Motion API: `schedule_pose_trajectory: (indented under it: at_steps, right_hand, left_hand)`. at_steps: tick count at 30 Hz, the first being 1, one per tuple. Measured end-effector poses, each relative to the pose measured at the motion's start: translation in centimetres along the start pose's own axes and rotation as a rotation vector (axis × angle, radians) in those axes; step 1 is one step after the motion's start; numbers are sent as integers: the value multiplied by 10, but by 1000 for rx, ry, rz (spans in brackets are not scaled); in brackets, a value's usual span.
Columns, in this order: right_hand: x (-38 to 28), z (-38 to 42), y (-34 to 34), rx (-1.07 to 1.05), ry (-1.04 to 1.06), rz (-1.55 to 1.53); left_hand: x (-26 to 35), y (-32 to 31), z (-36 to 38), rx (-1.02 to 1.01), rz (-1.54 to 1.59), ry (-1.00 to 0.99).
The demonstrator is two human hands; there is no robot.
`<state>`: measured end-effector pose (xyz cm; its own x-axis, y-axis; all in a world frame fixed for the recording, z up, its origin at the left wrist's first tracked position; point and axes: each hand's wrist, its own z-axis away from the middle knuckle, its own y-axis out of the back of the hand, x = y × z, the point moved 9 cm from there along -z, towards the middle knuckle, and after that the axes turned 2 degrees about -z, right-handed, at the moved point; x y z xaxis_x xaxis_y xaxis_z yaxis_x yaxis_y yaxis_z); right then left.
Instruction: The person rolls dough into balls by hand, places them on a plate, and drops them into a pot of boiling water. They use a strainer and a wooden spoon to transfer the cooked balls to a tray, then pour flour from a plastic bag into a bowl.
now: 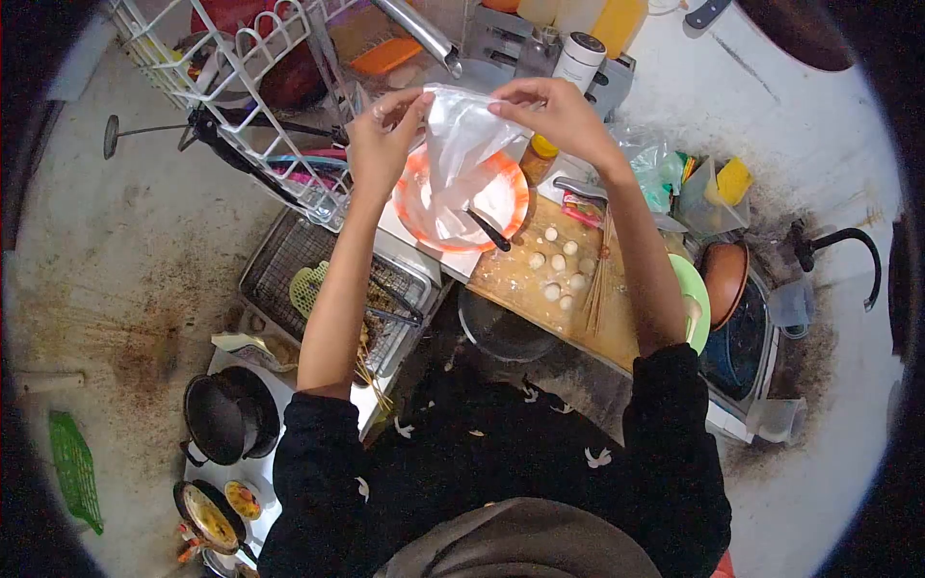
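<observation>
A clear plastic bag (461, 130) hangs stretched between my two hands. My left hand (387, 135) pinches its upper left corner, and my right hand (554, 116) pinches the upper right edge. Below the bag stands an orange-rimmed bowl (409, 214) of white powder, partly hidden by the plastic. A dark-handled utensil (488, 229) leans in that bowl, its far end out of sight. Several small white dough balls (551, 261) lie on the wooden board (511, 279) to the right, beside a bundle of thin wooden skewers (597, 289).
A white wire dish rack (241, 116) rises at the upper left. Left of the board is a metal tray with a mesh rack (289, 260). Dark pans (217, 419) stand at lower left. On the right are a green bowl (696, 289), the sink (737, 361) and a black faucet (848, 236).
</observation>
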<state>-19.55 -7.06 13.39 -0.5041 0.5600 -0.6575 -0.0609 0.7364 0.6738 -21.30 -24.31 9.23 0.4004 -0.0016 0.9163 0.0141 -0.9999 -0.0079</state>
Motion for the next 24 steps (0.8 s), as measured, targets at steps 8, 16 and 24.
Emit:
schedule_pose_trajectory:
  at_steps: [8,16,24]
  right_hand:
    - [10,-4,2,152,94,38]
    - [15,6,24,287,36,129]
    - [11,18,35,469,32,437]
  left_hand:
    - [-22,-25,-1,-90,-57,-324]
    - [-76,-29,42,-544,-461,96]
    - [-50,-11,39,-356,-362,-107]
